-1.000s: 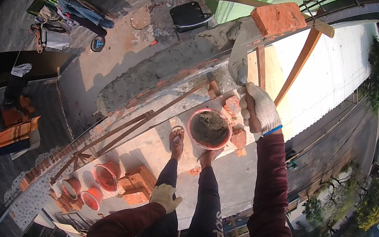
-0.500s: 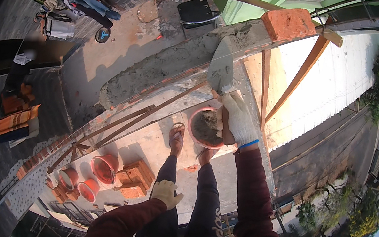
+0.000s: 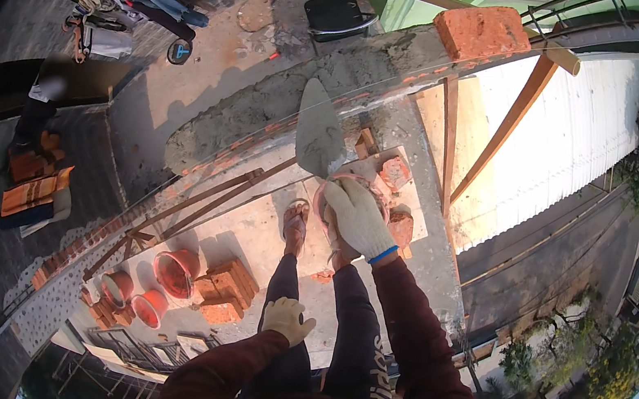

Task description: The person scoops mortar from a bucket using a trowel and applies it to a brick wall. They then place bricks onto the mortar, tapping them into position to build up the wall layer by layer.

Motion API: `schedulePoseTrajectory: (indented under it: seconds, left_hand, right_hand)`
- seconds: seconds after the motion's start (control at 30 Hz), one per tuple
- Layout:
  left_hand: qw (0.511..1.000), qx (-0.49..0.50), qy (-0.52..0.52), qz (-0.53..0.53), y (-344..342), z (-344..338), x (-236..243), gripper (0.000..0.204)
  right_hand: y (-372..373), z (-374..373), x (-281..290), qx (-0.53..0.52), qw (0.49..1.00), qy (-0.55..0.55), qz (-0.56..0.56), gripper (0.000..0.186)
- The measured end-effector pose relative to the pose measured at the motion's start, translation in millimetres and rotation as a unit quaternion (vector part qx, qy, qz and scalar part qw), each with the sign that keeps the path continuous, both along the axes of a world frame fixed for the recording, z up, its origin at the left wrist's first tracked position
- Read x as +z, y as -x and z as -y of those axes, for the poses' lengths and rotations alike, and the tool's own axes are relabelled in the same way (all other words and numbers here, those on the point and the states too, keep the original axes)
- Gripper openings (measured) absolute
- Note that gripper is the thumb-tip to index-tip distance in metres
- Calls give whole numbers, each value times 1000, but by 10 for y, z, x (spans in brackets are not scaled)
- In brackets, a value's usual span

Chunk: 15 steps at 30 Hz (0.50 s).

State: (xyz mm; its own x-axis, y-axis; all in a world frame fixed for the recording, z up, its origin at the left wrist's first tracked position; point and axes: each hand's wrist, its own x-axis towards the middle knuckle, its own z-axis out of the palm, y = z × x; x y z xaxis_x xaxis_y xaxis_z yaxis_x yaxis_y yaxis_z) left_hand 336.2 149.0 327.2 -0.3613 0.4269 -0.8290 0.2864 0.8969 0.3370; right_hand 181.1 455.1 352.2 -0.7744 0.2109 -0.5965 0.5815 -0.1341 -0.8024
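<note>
My right hand [image 3: 355,220], in a white knitted glove with a blue cuff, is closed round a trowel's handle, which the glove hides. The trowel's [image 3: 320,129] pointed grey blade reaches up to the near edge of a mortar bed [image 3: 254,111] spread along a brick wall. Below that hand, a red bucket [image 3: 356,178] is mostly covered; its contents are hidden now. My left hand [image 3: 287,320], also gloved, lies on my left leg with the thumb apart and holds nothing. One orange brick [image 3: 483,34] sits at the wall's far right end.
Broken bricks [image 3: 395,174] lie right of the bucket. Several red buckets [image 3: 176,271] and stacked bricks [image 3: 226,289] stand at lower left. Wooden braces [image 3: 512,125] slope on the right, above a street. A black chair [image 3: 337,16] and clothes [image 3: 147,0] are beyond the wall.
My right hand and the trowel have moved left, the blade now farther along the wall. Broken bricks beside the bucket are uncovered. My left hand stays on my leg.
</note>
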Motion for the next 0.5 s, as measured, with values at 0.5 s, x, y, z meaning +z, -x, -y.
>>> schedulePoseTrajectory:
  seconds: [0.5]
  left_hand:
    - [698,716,16,14,-884,1809,246,51]
  right_hand:
    - [1183,701,-309,-426,691,560,-163,33]
